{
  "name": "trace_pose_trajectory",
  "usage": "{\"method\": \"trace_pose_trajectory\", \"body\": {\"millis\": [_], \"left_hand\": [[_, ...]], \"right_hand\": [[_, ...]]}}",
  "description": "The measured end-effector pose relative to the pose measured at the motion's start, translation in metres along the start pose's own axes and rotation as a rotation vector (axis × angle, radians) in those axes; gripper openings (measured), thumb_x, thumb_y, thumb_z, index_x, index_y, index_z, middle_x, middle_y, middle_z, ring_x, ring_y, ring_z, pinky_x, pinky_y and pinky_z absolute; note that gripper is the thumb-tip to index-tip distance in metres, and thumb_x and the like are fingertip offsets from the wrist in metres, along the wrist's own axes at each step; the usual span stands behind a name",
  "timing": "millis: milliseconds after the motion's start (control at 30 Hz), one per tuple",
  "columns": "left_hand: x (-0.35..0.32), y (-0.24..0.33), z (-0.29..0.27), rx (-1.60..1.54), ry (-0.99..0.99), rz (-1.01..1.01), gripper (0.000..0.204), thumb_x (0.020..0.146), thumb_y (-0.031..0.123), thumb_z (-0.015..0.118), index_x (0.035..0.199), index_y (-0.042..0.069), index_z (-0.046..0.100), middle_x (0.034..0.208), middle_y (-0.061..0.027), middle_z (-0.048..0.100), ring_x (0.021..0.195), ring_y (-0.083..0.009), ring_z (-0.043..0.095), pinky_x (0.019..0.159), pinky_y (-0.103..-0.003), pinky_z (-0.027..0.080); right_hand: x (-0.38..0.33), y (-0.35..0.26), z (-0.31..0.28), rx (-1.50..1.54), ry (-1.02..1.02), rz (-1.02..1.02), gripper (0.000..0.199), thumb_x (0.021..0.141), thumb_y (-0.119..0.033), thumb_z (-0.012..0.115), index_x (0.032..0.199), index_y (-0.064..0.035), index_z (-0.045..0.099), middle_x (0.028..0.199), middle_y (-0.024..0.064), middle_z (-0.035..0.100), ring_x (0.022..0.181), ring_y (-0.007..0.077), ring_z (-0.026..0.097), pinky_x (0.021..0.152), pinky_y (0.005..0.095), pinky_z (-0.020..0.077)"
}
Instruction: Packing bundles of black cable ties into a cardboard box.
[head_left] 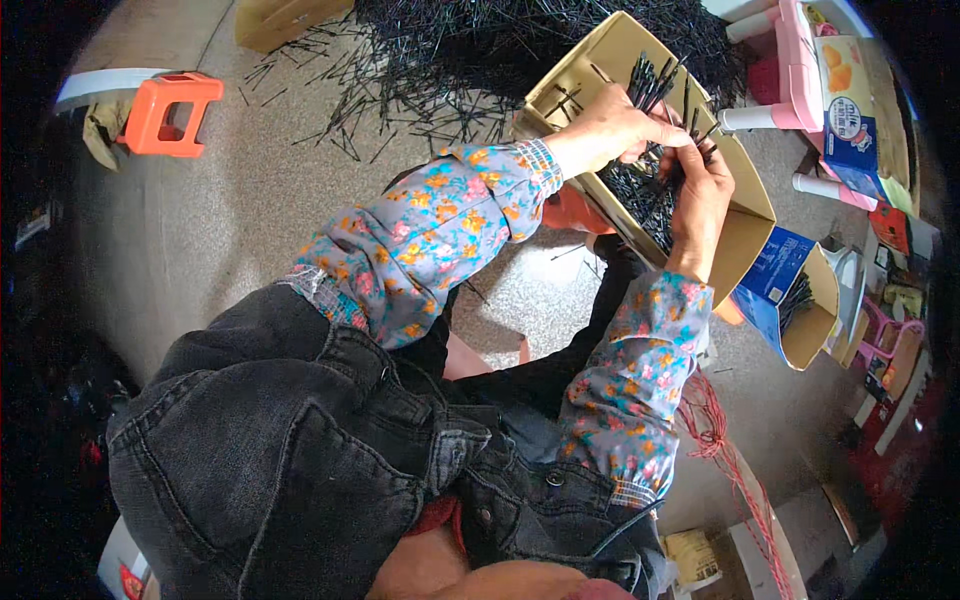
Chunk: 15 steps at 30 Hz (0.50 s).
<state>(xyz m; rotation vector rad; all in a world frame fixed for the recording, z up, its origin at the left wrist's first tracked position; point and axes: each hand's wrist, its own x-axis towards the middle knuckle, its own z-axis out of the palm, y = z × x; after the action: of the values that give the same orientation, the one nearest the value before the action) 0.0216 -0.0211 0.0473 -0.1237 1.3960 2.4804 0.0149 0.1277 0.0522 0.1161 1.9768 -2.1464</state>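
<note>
My left hand [604, 128] is closed around a bundle of thin black sticks [652, 84], whose ends fan out above the fingers. Close against it, my right hand [703, 200] has its thumb and fingers pinched together, with a few black stick ends poking out by the fingertips. Both hands are over a long open cardboard box [745, 180], tan inside. Loose black sticks [638, 203] lie in the box under my hands, and a few more rest at its far left end. The exact kind of stick is too small to tell.
A large heap of black sticks [460, 50] covers the floor at the far side, with strays scattered left. An orange stool [175, 115] stands far left, a pink-and-white stool [795, 70] far right. Right of the box are a blue carton [775, 265] with sticks and red twine [707, 435].
</note>
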Motion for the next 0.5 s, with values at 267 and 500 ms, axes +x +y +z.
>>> {"method": "trace_pose_trajectory", "body": {"millis": [267,500], "left_hand": [[0.001,-0.004,-0.004,-0.078,0.012,-0.053,0.020,0.075,0.011,0.072,0.074,0.009,0.053,0.054,0.0053,0.042,0.043,-0.0038,0.037,0.038,-0.020,0.027],[0.003,-0.007,-0.002,-0.154,0.003,-0.122,0.016,0.078,0.010,0.068,0.076,0.009,0.052,0.054,0.0064,0.039,0.043,-0.0037,0.033,0.039,-0.020,0.027]], "right_hand": [[-0.004,-0.001,0.010,-0.218,0.047,-0.038,0.018,0.087,-0.018,0.057,0.094,-0.0025,0.063,0.071,-0.0024,0.056,0.056,0.0030,0.044,0.049,0.0174,0.0346],[-0.003,-0.002,0.007,-0.246,0.083,-0.176,0.012,0.084,-0.008,0.062,0.091,0.0013,0.063,0.077,0.0026,0.063,0.066,0.0089,0.054,0.062,0.0212,0.0437]]}}
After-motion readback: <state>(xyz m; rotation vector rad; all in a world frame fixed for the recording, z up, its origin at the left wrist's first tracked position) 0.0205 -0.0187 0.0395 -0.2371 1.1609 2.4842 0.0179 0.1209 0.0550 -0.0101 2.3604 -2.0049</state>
